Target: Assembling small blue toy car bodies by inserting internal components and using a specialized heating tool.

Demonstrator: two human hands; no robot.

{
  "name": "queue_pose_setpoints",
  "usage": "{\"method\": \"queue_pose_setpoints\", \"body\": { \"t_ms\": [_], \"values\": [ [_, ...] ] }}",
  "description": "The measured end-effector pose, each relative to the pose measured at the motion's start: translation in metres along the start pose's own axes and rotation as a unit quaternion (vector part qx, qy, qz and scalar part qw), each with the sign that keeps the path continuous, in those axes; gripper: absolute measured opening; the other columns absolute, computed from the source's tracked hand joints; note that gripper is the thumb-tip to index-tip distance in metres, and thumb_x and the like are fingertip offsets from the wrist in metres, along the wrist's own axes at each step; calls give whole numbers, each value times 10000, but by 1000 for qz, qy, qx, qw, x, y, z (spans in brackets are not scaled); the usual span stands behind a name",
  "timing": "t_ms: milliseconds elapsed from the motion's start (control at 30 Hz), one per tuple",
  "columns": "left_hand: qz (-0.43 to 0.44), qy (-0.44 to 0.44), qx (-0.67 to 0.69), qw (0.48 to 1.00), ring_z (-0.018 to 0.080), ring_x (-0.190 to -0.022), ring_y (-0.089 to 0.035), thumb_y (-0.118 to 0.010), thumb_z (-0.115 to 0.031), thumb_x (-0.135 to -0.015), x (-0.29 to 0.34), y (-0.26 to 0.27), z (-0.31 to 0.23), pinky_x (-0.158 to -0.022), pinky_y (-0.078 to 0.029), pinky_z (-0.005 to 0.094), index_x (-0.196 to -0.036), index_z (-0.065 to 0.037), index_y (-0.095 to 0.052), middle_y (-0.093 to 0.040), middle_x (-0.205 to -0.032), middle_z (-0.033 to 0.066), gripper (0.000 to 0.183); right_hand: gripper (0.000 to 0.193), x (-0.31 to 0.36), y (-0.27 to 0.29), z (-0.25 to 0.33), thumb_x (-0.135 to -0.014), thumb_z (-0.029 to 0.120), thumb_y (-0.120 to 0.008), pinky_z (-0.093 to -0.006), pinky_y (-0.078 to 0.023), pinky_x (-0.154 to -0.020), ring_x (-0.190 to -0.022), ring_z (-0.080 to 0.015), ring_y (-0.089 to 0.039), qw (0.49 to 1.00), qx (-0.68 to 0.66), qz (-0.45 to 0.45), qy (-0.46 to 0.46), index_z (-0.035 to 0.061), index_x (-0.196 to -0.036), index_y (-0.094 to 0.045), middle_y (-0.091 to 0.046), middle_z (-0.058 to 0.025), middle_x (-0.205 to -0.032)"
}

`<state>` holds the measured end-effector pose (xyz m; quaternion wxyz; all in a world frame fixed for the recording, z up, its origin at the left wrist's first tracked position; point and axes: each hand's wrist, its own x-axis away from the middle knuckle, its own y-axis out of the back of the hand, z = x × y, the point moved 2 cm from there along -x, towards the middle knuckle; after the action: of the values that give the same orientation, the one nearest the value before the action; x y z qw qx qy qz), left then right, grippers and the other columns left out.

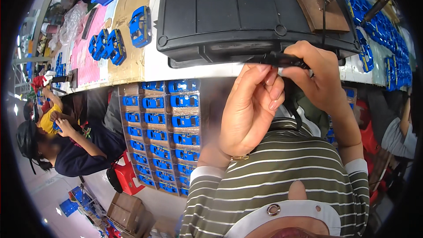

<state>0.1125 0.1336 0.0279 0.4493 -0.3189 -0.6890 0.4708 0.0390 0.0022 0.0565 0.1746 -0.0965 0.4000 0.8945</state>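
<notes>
Both hands are raised in front of my chest, at the near edge of a black plastic crate (211, 15) turned bottom up. My right hand (324, 72) pinches a dark, narrow, elongated part (277, 58) between thumb and fingers. Its exact kind cannot be made out. My left hand (249, 108) has its thumb and forefinger closed at the left portion of the same part, its other fingers curled in below. Blue toy car bodies (140, 26) lie left of the crate on cardboard.
A clear compartment tray of blue car bodies (154, 133) is below the table edge at left. More blue bodies (376, 22) pile at far right. A brown board with a metal stand (315, 0) rests on the crate. Co-workers sit left (83, 145) and right.
</notes>
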Motion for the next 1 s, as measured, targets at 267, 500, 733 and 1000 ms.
{"method": "queue_pose_setpoints", "body": {
  "t_ms": [267,500,733,1000],
  "values": [
    [16,15,-44,999,108,-601,-441,-535,-179,-924,-3,-10,14,-516,-350,231,-772,-74,-458,-457,-718,24,200,149,12,0,-5,-861,117,-574,-326,-430,-531,-603,-328,-563,993,-25,-104,58,9,-959,-543,-562,-141,-706],
    [-4,16,-54,998,107,-595,-435,-553,-187,-914,-5,-14,22,-519,-345,232,-800,-63,-494,-470,-720,24,178,394,17,8,-3,-716,324,-765,-275,-336,-400,-421,-189,-413,992,8,-124,12,51,-732,-481,-465,-72,-541],
    [5,22,-60,998,112,-596,-437,-546,-173,-916,-6,-15,28,-524,-349,238,-833,-52,-517,-480,-731,30,150,521,18,4,-20,-665,488,-739,-289,-306,-380,-410,-200,-372,965,157,-199,68,76,-629,-423,-375,-49,-500],
    [13,44,-23,999,110,-600,-430,-517,-178,-932,-12,-14,32,-525,-351,242,-835,-60,-502,-471,-735,23,154,576,18,2,-24,-662,518,-724,-289,-272,-367,-411,-187,-358,948,192,-246,58,88,-568,-353,-341,-39,-491]
  ]
}}
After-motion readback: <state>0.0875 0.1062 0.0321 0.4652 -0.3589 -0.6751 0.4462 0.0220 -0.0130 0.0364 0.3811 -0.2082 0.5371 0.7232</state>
